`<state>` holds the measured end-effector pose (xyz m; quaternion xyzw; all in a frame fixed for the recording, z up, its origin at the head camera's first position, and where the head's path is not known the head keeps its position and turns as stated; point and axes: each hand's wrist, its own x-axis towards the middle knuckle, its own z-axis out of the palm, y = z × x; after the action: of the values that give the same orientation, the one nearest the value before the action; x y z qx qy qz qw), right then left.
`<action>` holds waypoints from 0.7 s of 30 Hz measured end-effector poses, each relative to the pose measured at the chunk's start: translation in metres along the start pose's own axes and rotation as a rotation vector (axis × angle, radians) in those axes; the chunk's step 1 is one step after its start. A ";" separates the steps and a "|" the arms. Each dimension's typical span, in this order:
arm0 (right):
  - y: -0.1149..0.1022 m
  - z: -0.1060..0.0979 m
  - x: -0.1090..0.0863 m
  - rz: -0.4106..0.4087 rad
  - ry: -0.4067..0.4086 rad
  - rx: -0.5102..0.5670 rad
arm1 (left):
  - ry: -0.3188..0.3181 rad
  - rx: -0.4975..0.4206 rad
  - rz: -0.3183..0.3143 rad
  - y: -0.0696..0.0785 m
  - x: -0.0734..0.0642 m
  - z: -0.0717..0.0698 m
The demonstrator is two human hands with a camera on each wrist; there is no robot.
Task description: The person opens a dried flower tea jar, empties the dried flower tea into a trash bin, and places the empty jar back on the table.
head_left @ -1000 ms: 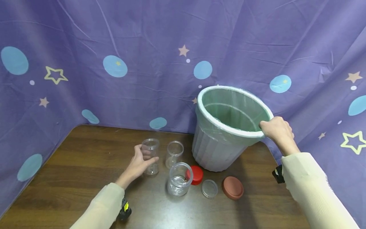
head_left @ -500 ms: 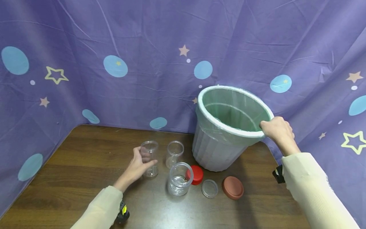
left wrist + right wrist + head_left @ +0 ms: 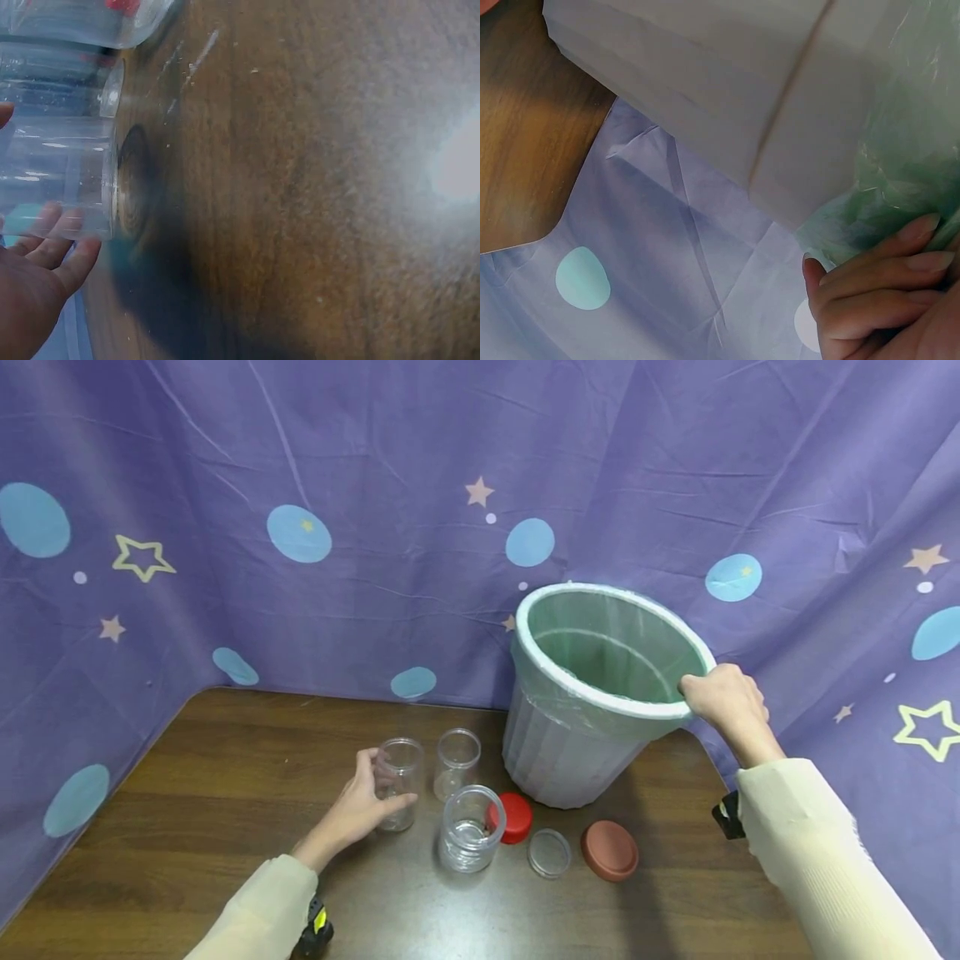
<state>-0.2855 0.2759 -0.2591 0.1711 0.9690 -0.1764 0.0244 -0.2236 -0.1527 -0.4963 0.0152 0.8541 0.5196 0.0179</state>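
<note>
My left hand is wrapped around a tall clear plastic jar, thumb on the near side and fingers behind it. In the left wrist view the jar stands upright with its base close over the wood, and no lid is on it. Just right of it is a second clear jar. In front of that stands a wider clear jar, also open-topped. My right hand grips the rim of a grey trash can lined with a green bag; the can leans toward that hand.
A red lid lies behind the wide jar, partly seen through it. A clear lid and a brownish-red lid lie to its right on the wooden table. A purple curtain hangs behind.
The jar in my left hand has come lower and nearer, shifting a little left and then right toward the second jar. My right hand keeps its grip on the trash can's rim.
</note>
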 end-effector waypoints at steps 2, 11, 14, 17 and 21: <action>0.000 0.000 0.000 -0.002 0.001 0.001 | -0.007 -0.001 0.014 -0.001 -0.002 0.001; 0.000 0.001 0.000 0.006 0.004 0.003 | -0.023 0.022 0.042 -0.003 -0.008 0.003; 0.000 0.001 0.000 0.008 0.003 0.004 | -0.030 0.046 0.050 -0.005 -0.009 0.002; 0.000 0.001 0.000 0.007 0.001 0.004 | -0.028 0.063 0.063 -0.006 -0.009 0.002; 0.000 0.001 0.000 0.006 -0.001 0.006 | -0.034 0.062 0.070 -0.007 -0.009 0.002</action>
<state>-0.2854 0.2758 -0.2596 0.1740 0.9679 -0.1794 0.0246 -0.2151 -0.1548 -0.5029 0.0542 0.8682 0.4930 0.0136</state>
